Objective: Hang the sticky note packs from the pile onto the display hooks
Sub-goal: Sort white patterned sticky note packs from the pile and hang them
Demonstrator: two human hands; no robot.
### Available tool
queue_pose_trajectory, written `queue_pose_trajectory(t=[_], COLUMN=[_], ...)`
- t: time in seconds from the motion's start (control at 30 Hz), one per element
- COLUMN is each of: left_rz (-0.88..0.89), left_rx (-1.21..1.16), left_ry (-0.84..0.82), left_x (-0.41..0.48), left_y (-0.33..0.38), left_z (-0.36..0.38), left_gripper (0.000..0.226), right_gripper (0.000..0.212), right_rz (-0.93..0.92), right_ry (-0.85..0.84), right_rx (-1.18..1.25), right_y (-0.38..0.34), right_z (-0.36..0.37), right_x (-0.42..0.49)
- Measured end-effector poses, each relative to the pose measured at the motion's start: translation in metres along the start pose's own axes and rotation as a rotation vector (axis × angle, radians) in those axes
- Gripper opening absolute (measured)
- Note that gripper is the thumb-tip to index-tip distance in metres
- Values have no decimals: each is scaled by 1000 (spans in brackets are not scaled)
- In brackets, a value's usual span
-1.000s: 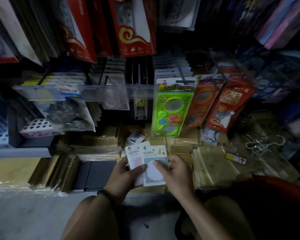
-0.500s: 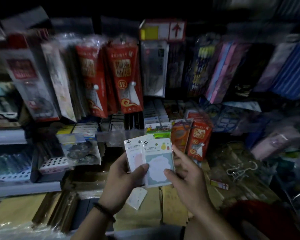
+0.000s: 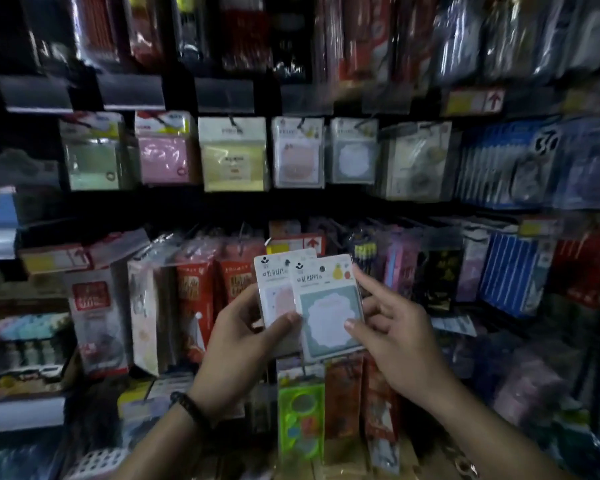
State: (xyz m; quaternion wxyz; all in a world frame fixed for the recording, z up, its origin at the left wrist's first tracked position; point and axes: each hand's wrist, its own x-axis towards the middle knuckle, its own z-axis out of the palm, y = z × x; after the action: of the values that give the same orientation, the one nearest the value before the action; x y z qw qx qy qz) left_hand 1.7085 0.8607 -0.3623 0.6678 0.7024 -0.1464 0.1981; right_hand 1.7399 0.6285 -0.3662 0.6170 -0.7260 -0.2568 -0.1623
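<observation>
I hold two overlapping sticky note packs in front of the display. The front pack (image 3: 328,308) has a teal pad with a white cloud shape; the pack behind it (image 3: 274,285) has a pink pad. My left hand (image 3: 243,337) grips them from the left with its thumb on the front. My right hand (image 3: 392,337) pinches the teal pack's right edge, index finger raised. On the row of hooks above hang matching packs: a pink one (image 3: 298,154) and a teal one (image 3: 353,152).
More sticky note packs hang left of those: green (image 3: 92,152), pink (image 3: 165,148), yellow (image 3: 233,155). Red packets (image 3: 196,289) and blue striped packs (image 3: 510,271) hang at hand level. A green stencil (image 3: 301,424) hangs below my hands. Shelves stand at the left.
Both hands have lifted the two packs from the low pile up to the hanging rows. My view has tilted upward, so the upper sticky note hooks now show.
</observation>
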Motion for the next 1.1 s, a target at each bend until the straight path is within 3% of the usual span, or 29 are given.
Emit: queue_pose_trajectory(t=[0.17, 0.4, 0.73, 0.93, 1.1], left_rz=[69, 160, 131, 144, 132], left_rx=[20, 66, 139, 123, 128], left_ry=[23, 83, 115, 101, 99], left_x=[36, 93, 152, 163, 170], left_y=[39, 68, 82, 81, 81], left_z=[3, -1, -1, 3, 1], left_gripper=[33, 23, 22, 21, 23], right_gripper=[75, 74, 74, 67, 63], right_rz=[-51, -49, -297, -239, -239], right_ry=[117, 300, 319, 383, 384], right_rx=[62, -77, -220, -182, -317], right_y=[-18, -38, -55, -48, -50], right_z=[-26, -67, -74, -74, -78], right_x=[50, 123, 208, 225, 231])
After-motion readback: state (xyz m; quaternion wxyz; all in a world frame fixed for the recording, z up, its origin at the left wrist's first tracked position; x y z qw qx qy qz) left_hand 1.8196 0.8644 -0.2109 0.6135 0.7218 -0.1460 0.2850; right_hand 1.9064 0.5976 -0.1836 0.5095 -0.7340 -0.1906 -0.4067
